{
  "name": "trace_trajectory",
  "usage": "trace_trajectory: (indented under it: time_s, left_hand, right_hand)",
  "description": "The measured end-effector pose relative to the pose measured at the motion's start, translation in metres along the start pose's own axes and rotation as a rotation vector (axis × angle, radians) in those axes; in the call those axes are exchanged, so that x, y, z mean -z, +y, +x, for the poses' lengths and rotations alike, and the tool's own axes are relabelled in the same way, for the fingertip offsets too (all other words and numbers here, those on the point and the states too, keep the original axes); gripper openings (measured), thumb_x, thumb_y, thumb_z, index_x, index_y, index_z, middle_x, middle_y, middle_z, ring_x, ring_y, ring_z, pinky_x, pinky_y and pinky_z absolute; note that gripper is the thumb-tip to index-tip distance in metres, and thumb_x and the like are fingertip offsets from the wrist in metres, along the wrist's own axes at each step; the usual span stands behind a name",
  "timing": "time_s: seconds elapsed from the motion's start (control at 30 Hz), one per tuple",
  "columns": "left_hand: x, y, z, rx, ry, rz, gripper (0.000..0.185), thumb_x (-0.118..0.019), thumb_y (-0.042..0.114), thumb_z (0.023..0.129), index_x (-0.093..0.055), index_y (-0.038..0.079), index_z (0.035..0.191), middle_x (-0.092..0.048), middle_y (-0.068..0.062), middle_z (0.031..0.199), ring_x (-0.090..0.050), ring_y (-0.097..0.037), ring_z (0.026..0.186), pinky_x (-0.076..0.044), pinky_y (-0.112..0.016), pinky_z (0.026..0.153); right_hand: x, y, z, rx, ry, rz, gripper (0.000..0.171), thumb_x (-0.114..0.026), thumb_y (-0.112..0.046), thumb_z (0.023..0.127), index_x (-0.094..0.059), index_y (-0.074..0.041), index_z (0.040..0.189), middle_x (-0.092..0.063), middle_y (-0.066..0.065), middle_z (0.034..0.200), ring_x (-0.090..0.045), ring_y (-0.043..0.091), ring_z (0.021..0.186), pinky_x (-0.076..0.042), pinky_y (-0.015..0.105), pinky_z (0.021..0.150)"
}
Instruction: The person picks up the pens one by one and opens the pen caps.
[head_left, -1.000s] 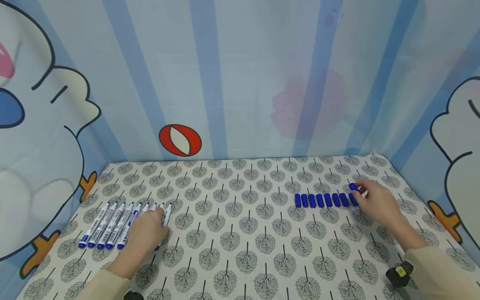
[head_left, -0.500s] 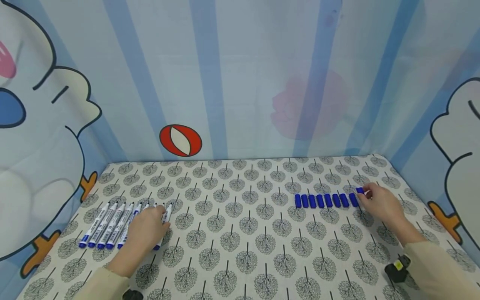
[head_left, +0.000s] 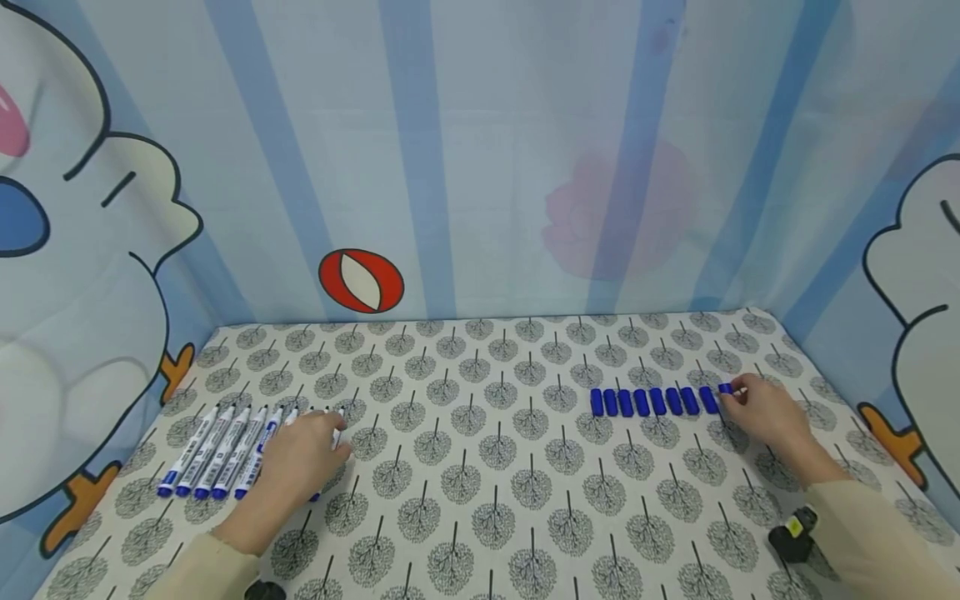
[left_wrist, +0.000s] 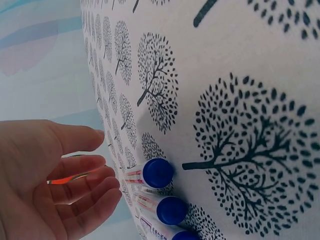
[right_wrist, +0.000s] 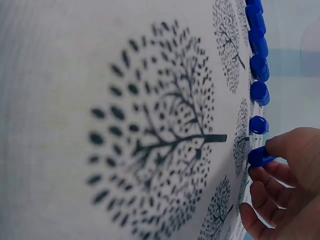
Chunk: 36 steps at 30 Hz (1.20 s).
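Nearest the viewer, a person's left hand (head_left: 300, 454) rests with fingers relaxed and loosely spread over the right end of a row of white markers (head_left: 217, 450) with blue ends, lying side by side on a tree-print tablecloth (head_left: 480, 467). Farther off to the right, the right hand (head_left: 765, 412) pinches a blue cap (head_left: 724, 388) at the right end of a row of blue caps (head_left: 652, 401). Beyond stands a striped cartoon backdrop (head_left: 480, 150).
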<state>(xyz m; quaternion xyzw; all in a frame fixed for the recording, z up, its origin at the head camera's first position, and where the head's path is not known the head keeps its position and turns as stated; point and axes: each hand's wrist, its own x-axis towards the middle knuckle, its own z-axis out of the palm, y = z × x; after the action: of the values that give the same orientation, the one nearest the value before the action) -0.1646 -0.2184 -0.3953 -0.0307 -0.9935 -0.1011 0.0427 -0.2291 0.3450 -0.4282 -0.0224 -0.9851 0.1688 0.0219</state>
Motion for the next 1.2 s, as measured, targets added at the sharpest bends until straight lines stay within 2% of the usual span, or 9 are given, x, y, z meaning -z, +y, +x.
trace_trajectory:
  time_s: [0.1, 0.37, 0.57, 0.83, 1.0, 1.2]
  left_hand:
    - [0.000, 0.001, 0.000, -0.024, -0.011, -0.004, 0.030, -0.069, 0.020, 0.078, -0.065, 0.005, 0.103, -0.061, -0.004, 0.079, -0.050, -0.012, 0.054, -0.039, -0.025, 0.043]
    - [0.002, 0.008, -0.001, -0.053, -0.033, -0.015, 0.029, -0.070, 0.020, 0.077, -0.065, 0.006, 0.102, -0.065, -0.009, 0.093, -0.061, -0.018, 0.071, -0.045, -0.026, 0.049]
    - [0.004, 0.011, -0.001, -0.085, -0.025, 0.017, 0.028, -0.071, 0.021, 0.077, -0.065, 0.009, 0.100, -0.063, -0.006, 0.088, -0.058, -0.016, 0.067, -0.044, -0.025, 0.048]
    - [0.006, 0.014, 0.005, -0.209, 0.042, 0.043, 0.023, -0.071, 0.019, 0.076, -0.066, 0.007, 0.095, -0.063, -0.005, 0.087, -0.057, -0.014, 0.065, -0.043, -0.023, 0.049]
    - [0.008, 0.018, 0.009, -0.206, 0.053, 0.046, 0.024, -0.070, 0.019, 0.077, -0.066, 0.006, 0.097, -0.063, -0.006, 0.088, -0.053, -0.012, 0.058, -0.041, -0.022, 0.046]
    - [0.008, 0.019, 0.013, -0.223, 0.057, 0.065, 0.023, -0.069, 0.019, 0.078, -0.066, 0.006, 0.097, -0.061, -0.005, 0.084, -0.046, -0.010, 0.054, -0.036, -0.021, 0.043]
  right_hand:
    - [-0.001, 0.002, 0.001, -0.015, -0.004, -0.003, 0.041, -0.050, -0.021, 0.089, -0.046, 0.013, 0.113, -0.059, 0.030, 0.096, -0.059, 0.035, 0.072, -0.045, 0.037, 0.052]
    - [-0.003, 0.007, 0.003, -0.019, -0.037, -0.014, 0.044, -0.048, -0.022, 0.090, -0.045, 0.014, 0.115, -0.058, 0.029, 0.096, -0.059, 0.031, 0.070, -0.045, 0.037, 0.051]
    - [-0.004, 0.006, 0.003, -0.014, -0.050, -0.010, 0.042, -0.047, -0.022, 0.091, -0.045, 0.011, 0.116, -0.059, 0.028, 0.096, -0.058, 0.030, 0.069, -0.044, 0.036, 0.051]
    - [-0.001, 0.001, 0.002, -0.035, -0.046, -0.011, 0.043, -0.045, -0.023, 0.092, -0.046, 0.012, 0.116, -0.058, 0.030, 0.098, -0.058, 0.035, 0.074, -0.044, 0.039, 0.054]
    - [0.000, -0.002, 0.002, -0.036, -0.043, -0.016, 0.042, -0.044, -0.022, 0.092, -0.046, 0.013, 0.116, -0.057, 0.031, 0.099, -0.058, 0.039, 0.077, -0.045, 0.041, 0.056]
    - [0.002, -0.001, 0.003, -0.033, -0.048, -0.018, 0.043, -0.044, -0.022, 0.092, -0.044, 0.013, 0.118, -0.057, 0.030, 0.098, -0.058, 0.036, 0.074, -0.044, 0.039, 0.054]
